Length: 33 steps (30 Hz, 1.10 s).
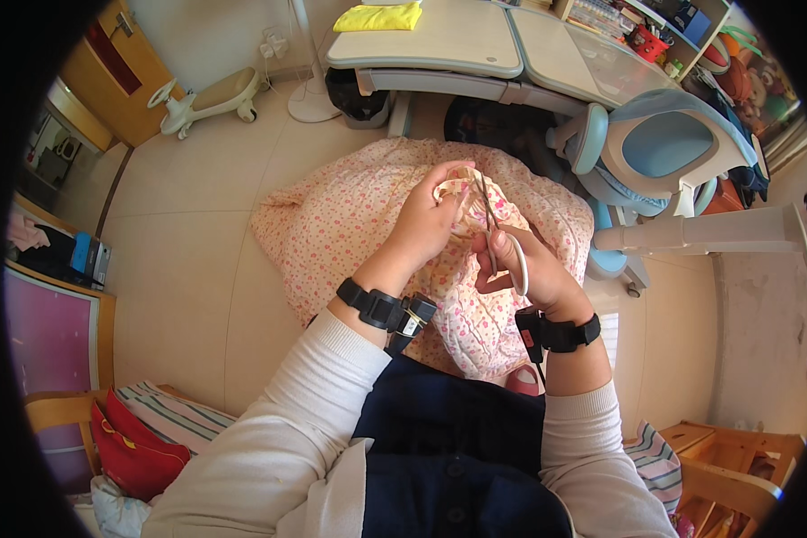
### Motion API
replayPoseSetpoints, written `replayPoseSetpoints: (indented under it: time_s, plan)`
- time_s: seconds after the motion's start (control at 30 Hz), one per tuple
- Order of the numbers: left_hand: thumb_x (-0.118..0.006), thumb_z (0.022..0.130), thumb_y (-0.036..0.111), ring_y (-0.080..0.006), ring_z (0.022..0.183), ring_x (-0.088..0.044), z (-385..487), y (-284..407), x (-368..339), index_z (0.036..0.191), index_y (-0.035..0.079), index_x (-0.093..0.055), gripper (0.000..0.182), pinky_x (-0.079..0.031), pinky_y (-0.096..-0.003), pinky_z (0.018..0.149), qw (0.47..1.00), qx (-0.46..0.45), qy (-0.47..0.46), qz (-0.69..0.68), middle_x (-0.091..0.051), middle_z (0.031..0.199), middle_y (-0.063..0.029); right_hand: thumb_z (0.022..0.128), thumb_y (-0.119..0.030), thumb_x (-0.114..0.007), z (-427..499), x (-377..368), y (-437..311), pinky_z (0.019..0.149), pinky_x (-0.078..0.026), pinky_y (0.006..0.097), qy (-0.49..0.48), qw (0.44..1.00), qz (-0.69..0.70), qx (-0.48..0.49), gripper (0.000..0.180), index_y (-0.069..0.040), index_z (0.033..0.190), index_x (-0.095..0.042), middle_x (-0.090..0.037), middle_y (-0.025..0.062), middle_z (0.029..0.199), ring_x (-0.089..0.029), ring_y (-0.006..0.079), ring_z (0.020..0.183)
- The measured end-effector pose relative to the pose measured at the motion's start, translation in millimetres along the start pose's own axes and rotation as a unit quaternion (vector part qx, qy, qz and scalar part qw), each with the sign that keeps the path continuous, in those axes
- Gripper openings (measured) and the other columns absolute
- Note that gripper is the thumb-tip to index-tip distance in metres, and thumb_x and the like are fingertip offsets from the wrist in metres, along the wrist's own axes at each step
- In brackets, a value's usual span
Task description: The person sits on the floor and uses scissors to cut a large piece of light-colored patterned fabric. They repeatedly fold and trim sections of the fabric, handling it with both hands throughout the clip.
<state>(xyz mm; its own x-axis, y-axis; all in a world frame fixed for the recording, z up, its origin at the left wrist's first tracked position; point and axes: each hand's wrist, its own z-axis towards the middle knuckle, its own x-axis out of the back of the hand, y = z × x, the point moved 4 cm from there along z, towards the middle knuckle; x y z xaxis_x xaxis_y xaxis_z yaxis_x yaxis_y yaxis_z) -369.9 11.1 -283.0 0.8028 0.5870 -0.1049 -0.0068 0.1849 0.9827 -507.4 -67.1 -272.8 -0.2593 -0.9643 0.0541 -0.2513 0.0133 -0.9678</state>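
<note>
A quilted cloth with small pink flowers spreads over my lap and down in front of me. My left hand grips a gathered edge of this cloth, where a pale strip loops by the fingers. In my right hand is a pair of scissors with white handles, thumb and fingers at the loops. Its blades point up and away from me, close against the cloth beside my left fingers. Whether anything lies between the blades cannot be told.
Ahead stands a pale desk with a folded yellow cloth on it. Below are a black-lined waste bin and a lamp base. A blue-and-white chair is at right, a ride-on toy at far left, a red bag near left.
</note>
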Motion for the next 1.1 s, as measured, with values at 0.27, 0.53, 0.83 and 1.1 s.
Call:
replayPoseSetpoints:
  time_s: [0.27, 0.53, 0.83, 1.1]
  plan:
    - [-0.047, 0.095, 0.007, -0.0105, 0.086, -0.059, -1.2, -0.3, -6.2, 0.122, 0.008, -0.055, 0.029, -0.053, -0.0257, 0.068, 0.999, -0.016, -0.044, 0.029, -0.063, 0.104, -0.0058, 0.089, -0.059, -0.049, 3.3, 8.2, -9.1, 0.070, -0.056, 0.0322, 0.068, 0.986, 0.093, 0.121, 0.062, 0.000, 0.106, -0.054, -0.054, 0.0047, 0.084, -0.059, 0.0159, 0.072]
    - [-0.038, 0.098, 0.011, -0.0089, 0.091, -0.059, -9.5, -1.1, -15.2, 0.129, 0.005, -0.052, 0.033, -0.049, -0.0241, 0.078, 0.989, 0.082, -0.115, -0.049, -0.063, 0.107, -0.0044, 0.078, -0.008, -0.074, 0.3, 23.2, -27.7, 0.069, -0.050, 0.0245, 0.306, 0.903, -0.126, 0.275, 0.031, -0.001, 0.098, -0.051, -0.060, 0.0057, 0.090, -0.060, 0.0112, 0.076]
    - [-0.038, 0.100, 0.023, -0.0101, 0.084, -0.060, -6.0, -13.9, -13.4, 0.118, 0.001, -0.060, 0.035, -0.049, -0.0250, 0.076, 0.985, 0.058, -0.149, 0.058, -0.066, 0.090, -0.0035, 0.081, -0.004, -0.065, 5.5, 26.0, -11.5, 0.057, -0.045, 0.0209, 0.346, 0.910, -0.081, 0.211, 0.017, -0.001, 0.087, -0.050, -0.060, 0.0042, 0.077, -0.056, 0.0069, 0.065]
    - [-0.049, 0.092, 0.003, -0.0154, 0.094, -0.063, -3.7, -8.3, -3.1, 0.116, -0.001, -0.061, 0.027, -0.051, -0.0259, 0.076, 0.995, 0.000, 0.015, 0.101, -0.067, 0.100, -0.0102, 0.082, -0.004, -0.064, 6.3, 27.9, -11.8, 0.055, -0.045, 0.0200, 0.335, 0.918, -0.077, 0.197, 0.017, -0.003, 0.088, -0.048, -0.057, 0.0004, 0.073, -0.055, 0.0056, 0.062]
